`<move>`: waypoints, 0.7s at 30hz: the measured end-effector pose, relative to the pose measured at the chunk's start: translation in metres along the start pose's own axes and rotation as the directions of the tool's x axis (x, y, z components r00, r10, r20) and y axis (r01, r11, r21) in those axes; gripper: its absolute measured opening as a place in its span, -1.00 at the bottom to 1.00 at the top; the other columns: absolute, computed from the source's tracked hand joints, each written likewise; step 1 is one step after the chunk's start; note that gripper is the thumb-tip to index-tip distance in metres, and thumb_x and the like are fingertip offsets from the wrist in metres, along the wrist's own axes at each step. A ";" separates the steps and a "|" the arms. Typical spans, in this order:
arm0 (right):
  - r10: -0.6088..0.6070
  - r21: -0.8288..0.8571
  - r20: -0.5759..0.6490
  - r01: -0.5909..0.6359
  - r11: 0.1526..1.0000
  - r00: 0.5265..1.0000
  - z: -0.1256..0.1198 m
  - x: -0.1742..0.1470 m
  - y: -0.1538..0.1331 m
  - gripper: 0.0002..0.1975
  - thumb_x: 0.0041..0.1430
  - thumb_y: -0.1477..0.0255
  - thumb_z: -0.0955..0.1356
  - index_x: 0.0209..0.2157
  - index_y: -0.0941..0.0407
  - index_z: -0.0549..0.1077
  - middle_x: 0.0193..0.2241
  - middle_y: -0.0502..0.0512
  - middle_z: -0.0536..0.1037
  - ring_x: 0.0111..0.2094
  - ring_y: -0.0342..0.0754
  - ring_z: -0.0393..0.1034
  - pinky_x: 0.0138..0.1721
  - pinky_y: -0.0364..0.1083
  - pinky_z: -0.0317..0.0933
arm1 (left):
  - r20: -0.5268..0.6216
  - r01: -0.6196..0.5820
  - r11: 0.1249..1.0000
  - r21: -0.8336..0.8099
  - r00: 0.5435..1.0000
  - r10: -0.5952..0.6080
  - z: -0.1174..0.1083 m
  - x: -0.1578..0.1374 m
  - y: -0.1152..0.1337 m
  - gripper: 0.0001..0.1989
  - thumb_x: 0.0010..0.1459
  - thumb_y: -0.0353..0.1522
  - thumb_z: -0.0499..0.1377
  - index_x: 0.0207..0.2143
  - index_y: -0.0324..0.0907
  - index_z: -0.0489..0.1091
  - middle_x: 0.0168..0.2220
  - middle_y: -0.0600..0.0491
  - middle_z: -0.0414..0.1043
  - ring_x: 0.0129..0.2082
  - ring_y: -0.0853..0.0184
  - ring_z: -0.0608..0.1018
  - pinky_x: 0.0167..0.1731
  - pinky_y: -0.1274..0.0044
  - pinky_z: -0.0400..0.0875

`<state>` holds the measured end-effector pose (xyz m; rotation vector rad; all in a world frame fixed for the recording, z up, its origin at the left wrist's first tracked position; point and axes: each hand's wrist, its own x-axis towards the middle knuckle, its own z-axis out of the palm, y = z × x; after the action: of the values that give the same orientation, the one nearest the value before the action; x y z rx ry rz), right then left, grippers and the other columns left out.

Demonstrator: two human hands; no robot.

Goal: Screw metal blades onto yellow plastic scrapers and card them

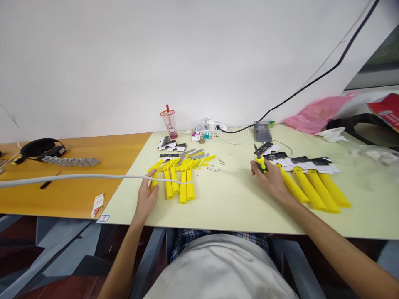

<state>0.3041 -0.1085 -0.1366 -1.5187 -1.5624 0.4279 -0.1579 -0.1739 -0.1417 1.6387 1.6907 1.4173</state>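
My left hand closes around the leftmost yellow-handled scraper, at the edge of a group on the pale table. The other yellow scrapers lie close together, some with grey metal blades pointing away. In my right hand is a screwdriver with a green and yellow handle, its tip pointing up and away. Right of that hand, several yellow handles lie in a row with black and white card sleeves over their far ends. Small metal pieces are scattered between my hands.
A white cable crosses in front of my left hand. Behind stand a drink cup and plugs in a power strip. More card sleeves lie near the cup. A pink bag is at the right, a black headband at the left.
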 end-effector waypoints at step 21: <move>-0.163 -0.808 0.083 0.162 0.566 0.983 -0.062 -0.028 0.055 -0.66 0.49 0.39 0.28 0.12 0.26 0.53 0.01 0.52 0.62 -0.01 0.40 0.52 0.00 0.21 0.37 | -0.047 -0.238 0.946 0.219 0.966 0.254 0.001 0.000 -0.004 -0.60 0.31 -0.42 0.14 0.16 -0.11 0.53 0.30 -0.15 0.52 0.39 0.00 0.49 0.45 0.03 0.32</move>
<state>0.3819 -0.1438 -0.1550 -1.9977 -2.0130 -0.5118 -0.1592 -0.1726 -0.1458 1.9970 1.7801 1.4683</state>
